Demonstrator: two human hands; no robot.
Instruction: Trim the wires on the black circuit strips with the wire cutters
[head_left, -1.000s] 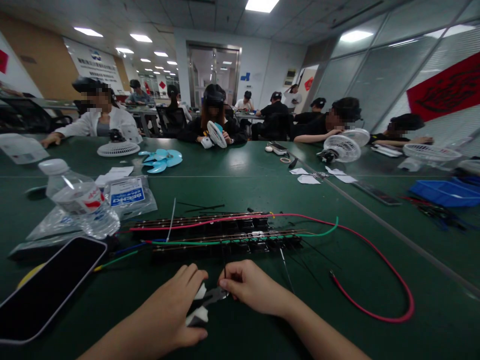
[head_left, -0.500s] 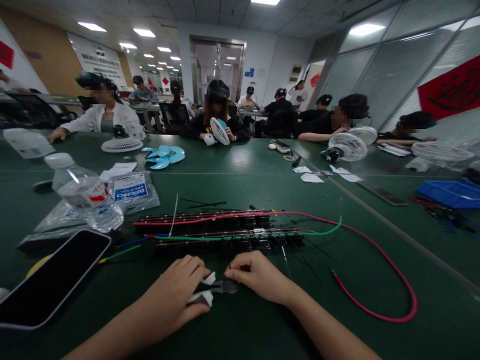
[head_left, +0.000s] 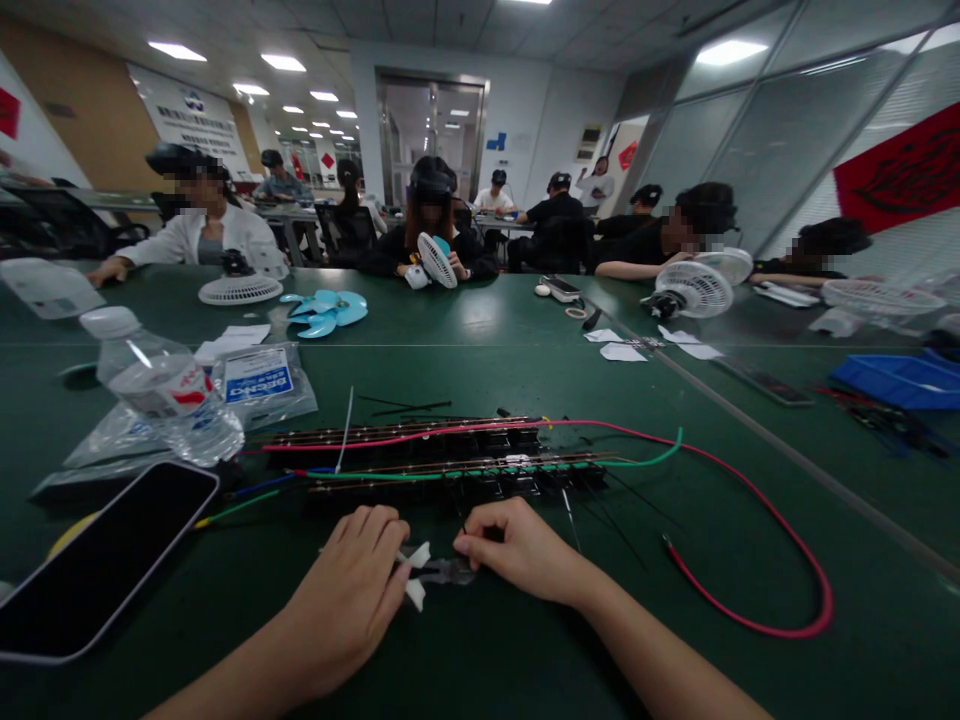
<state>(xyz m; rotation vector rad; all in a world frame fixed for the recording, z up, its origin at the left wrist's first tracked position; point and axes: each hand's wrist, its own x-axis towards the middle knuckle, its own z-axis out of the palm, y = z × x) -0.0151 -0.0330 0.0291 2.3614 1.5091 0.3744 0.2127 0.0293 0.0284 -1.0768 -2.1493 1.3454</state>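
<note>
My left hand [head_left: 351,580] is wrapped round the white handles of a pair of pliers [head_left: 448,571], whose metal jaws point right, towards my right hand. Pinched between thumb and fingers of my right hand [head_left: 510,540] is the end of a thin black cable tie [head_left: 459,508]. The tie runs up to the nearer of two long black terminal strips. A green wire [head_left: 405,476] lies along that nearer strip [head_left: 540,482]. Over the farther strip [head_left: 480,435] passes a thick red cable [head_left: 750,470], which loops round on the right. A white cable tie [head_left: 346,430] sticks up at the left.
At the left lie a phone [head_left: 112,560], a water bottle [head_left: 161,390] and a plastic bag [head_left: 266,385]. Loose black ties [head_left: 405,407] lie behind the strips. Farther back are blue fan blades [head_left: 326,311], fan parts, a blue tray [head_left: 900,380] and several seated people.
My left hand has closed further round the pliers' handles, and the handles have come closer together. My right hand keeps its pinch on the cable tie, almost in place.
</note>
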